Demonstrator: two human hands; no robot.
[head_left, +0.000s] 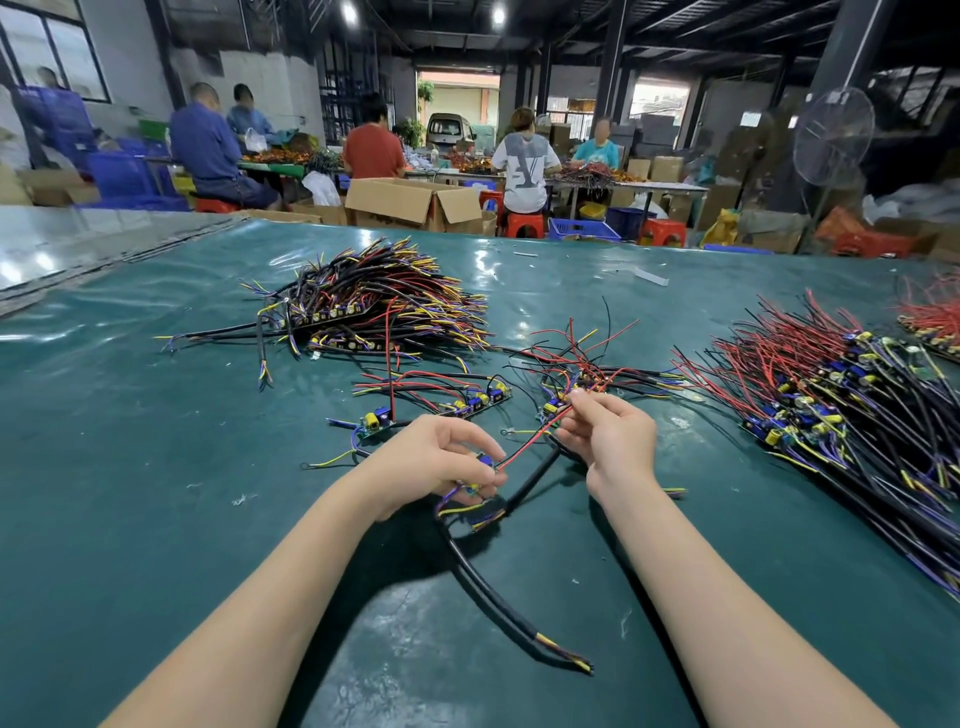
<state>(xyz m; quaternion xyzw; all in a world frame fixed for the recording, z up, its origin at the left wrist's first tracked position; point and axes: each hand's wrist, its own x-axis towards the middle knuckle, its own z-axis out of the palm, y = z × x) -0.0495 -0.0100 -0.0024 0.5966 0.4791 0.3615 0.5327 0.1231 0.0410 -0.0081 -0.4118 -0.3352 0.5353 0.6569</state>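
One mark only. Far beyond the right hand (610, 436), on the back of a seated person's white T-shirt (524, 171): large grey overlapping letters, a V plain, the other perhaps an L, unsure. Circuit board (485, 461) gripped in the left hand (436, 457) and red wire (535, 439) pinched in the right: markings too small to read. Cardboard box (395, 200) far beyond the left hand: nothing readable.

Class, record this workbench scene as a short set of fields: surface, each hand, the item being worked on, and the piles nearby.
Surface: green mat
Left hand: grips a small circuit board
Right hand: pinches a red wire stretched between the hands
Black cable: runs from below the left hand toward the viewer
Back-left pile: heaped wired boards
Right pile: more wired boards
Background: seated workers
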